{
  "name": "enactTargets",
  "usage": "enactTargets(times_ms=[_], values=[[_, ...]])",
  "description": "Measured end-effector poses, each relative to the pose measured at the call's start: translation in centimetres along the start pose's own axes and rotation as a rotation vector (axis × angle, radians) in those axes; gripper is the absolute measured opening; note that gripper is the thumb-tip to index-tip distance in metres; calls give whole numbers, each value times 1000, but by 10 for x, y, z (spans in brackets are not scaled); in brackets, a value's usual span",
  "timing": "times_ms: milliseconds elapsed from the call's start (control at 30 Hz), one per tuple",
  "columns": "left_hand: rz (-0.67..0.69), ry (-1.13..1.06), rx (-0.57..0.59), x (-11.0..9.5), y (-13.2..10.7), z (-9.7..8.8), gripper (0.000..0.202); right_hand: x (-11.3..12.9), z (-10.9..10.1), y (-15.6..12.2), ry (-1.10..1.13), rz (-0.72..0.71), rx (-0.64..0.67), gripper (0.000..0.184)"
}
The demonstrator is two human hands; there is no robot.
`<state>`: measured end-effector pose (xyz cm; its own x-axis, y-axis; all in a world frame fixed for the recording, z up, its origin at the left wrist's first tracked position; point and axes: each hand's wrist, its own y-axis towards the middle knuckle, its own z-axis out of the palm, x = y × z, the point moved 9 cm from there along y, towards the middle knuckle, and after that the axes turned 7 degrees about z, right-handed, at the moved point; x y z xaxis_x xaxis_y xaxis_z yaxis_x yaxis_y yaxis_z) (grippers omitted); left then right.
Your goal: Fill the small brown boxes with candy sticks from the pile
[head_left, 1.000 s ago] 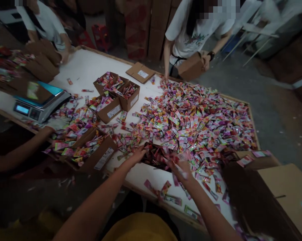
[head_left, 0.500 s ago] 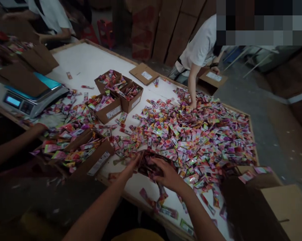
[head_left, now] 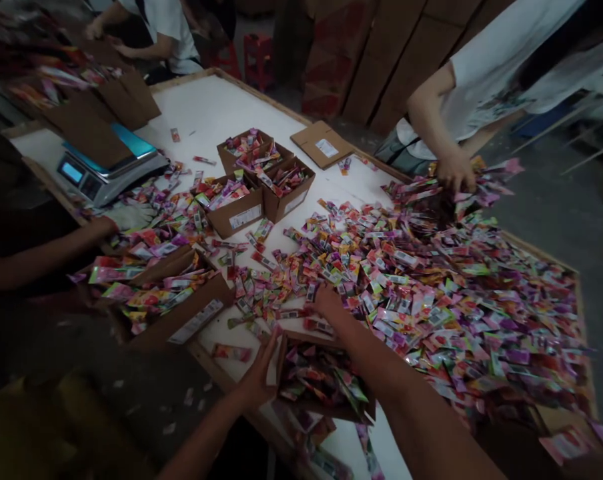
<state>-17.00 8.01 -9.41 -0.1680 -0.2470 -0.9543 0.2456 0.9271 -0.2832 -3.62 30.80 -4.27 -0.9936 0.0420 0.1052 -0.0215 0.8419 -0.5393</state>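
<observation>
Low at the table's front edge stands an open cardboard box (head_left: 280, 363) filled with small, colourful printed packets (head_left: 321, 380). My left hand (head_left: 261, 373) grips its left wall, fingers along the outside. Beyond the box, my right hand (head_left: 329, 303) reaches into the near edge of a big heap of packets (head_left: 411, 287). Its fingers are curled down and partly hidden, with a small printed packet (head_left: 311, 292) at the fingertips. More loose packets lie between the two hands and beside the box.
A fuller box (head_left: 196, 320) stands at left, near a co-worker's gloved hand (head_left: 131, 217). Filled boxes (head_left: 236, 210) stand mid-table, with a flat carton (head_left: 324, 143) behind them. A scale (head_left: 111, 167) sits far left. Across the heap, another co-worker's hand (head_left: 456, 170) handles packets.
My right hand has left the box and moved to the heap; my left hand stays at the box's side. The co-worker opposite has lifted packets up. The view has shifted.
</observation>
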Motion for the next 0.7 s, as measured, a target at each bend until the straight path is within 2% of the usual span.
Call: enactTargets(times_ms=[67,167,233,267,300,333,367,400,467,500,567,633,667,700], values=[[131,144,110,-27,-3,-4,128,5,-3,4,-65,-7,7,36],[160,188,194,-53,3,-6,135,-8,-43,-5,-136,-24,-15,24],[165,174,202,-64,11,-3,136,-18,-80,-31,-148,-84,-67,22],[172,171,193,-67,13,-1,136,-19,-95,-52,-130,-162,-97,22],[181,167,179,-69,15,0,135,-16,-104,-78,-105,-265,-123,23],[188,155,171,-69,15,0,135,-11,-104,-106,-69,-388,-135,24],[186,122,177,-67,15,1,137,-7,-94,-132,-48,-491,-119,24],[168,56,198,-62,13,1,137,-8,-74,-154,-57,-539,-87,21],[76,-163,253,-46,9,2,133,-21,-16,-175,-106,-473,-10,23],[3,-280,234,-36,8,0,125,-32,14,-180,-115,-423,6,30],[-183,-446,35,-9,11,-9,96,-59,62,-182,-69,-378,-1,45],[-328,-481,-219,14,14,-7,71,-93,93,-184,12,-383,-15,48],[-366,-491,-292,19,17,3,66,-114,102,-185,36,-374,-21,45],[-386,-541,-307,20,23,20,66,-134,107,-185,45,-354,-28,42]])
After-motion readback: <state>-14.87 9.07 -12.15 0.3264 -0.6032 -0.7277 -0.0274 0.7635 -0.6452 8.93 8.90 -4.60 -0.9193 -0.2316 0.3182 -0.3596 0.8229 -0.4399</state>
